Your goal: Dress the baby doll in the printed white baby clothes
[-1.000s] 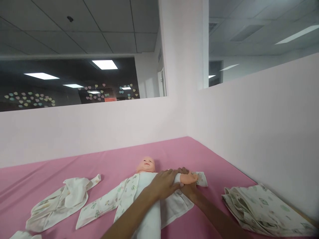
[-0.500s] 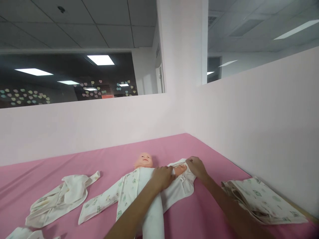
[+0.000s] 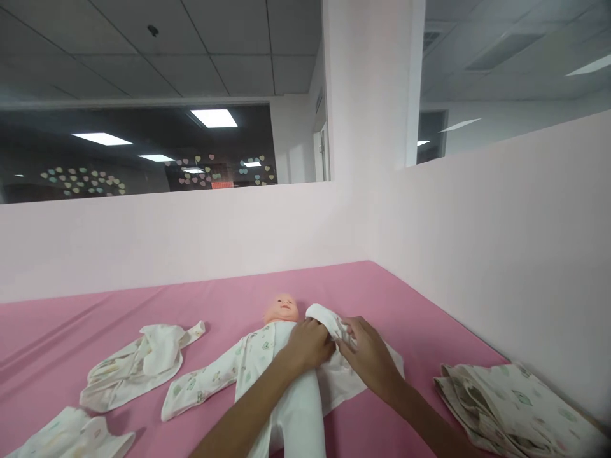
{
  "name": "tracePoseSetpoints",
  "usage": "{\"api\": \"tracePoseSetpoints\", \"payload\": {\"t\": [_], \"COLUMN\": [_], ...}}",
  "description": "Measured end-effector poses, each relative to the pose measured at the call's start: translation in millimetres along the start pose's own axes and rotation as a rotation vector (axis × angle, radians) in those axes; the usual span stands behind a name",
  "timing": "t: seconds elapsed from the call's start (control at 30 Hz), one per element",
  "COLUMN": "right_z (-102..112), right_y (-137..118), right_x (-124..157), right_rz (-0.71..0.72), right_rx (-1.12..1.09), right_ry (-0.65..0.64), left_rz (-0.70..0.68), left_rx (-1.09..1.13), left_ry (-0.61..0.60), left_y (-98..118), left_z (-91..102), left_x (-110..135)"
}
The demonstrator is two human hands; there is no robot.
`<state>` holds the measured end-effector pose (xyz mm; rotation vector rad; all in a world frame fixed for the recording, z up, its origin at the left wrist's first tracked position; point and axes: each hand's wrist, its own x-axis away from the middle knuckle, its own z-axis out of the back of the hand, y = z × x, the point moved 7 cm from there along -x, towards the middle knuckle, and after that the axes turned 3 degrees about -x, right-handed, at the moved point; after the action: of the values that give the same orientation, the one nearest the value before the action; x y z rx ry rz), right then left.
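A baby doll (image 3: 281,308) lies on its back in a white patterned baby shirt (image 3: 255,353), its legs in plain white. My left hand (image 3: 311,343) is closed at the doll's side near the shoulder, around its arm, which the hand and cloth now hide. Bunched white cloth (image 3: 327,318), the shirt's loose side, rises over those knuckles. My right hand (image 3: 370,356) has its thumb and fingertips on this cloth, the fingers slightly bent. The shirt's other sleeve (image 3: 200,381) stretches out on the left, covering the doll's arm.
A pink sheet (image 3: 229,299) covers the surface, with pale walls (image 3: 191,242) behind and to the right. Crumpled baby clothing (image 3: 138,366) lies at left, and another white garment (image 3: 71,436) in the lower left corner. Folded patterned cloth (image 3: 520,404) sits at right.
My right hand has come left, closer to my left hand. The white cloth is now bunched up between them, and the doll's hand is covered. The view has shifted slightly left.
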<state>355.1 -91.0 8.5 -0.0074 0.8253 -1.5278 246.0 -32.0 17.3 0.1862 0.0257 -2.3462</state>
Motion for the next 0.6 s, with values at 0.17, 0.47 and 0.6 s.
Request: {"api": "tracePoseSetpoints", "payload": {"t": [0.17, 0.47, 0.6], "right_z": [-4, -27, -24], "right_y": [33, 8, 1], "right_x": [26, 47, 29], "right_rz": [-0.12, -0.028, -0.1], "right_rx": [0.002, 0.117, -0.186], "right_ry": [-0.083, -0.067, -0.101], "left_rz": [0.211, 0.553, 0.485], "left_rx": [-0.05, 0.276, 0.484], "left_ry": [0.22, 0.126, 0.165], "left_y": [-53, -77, -72], "left_z": [7.5, 3.6, 14.7], "left_x": [74, 163, 148]}}
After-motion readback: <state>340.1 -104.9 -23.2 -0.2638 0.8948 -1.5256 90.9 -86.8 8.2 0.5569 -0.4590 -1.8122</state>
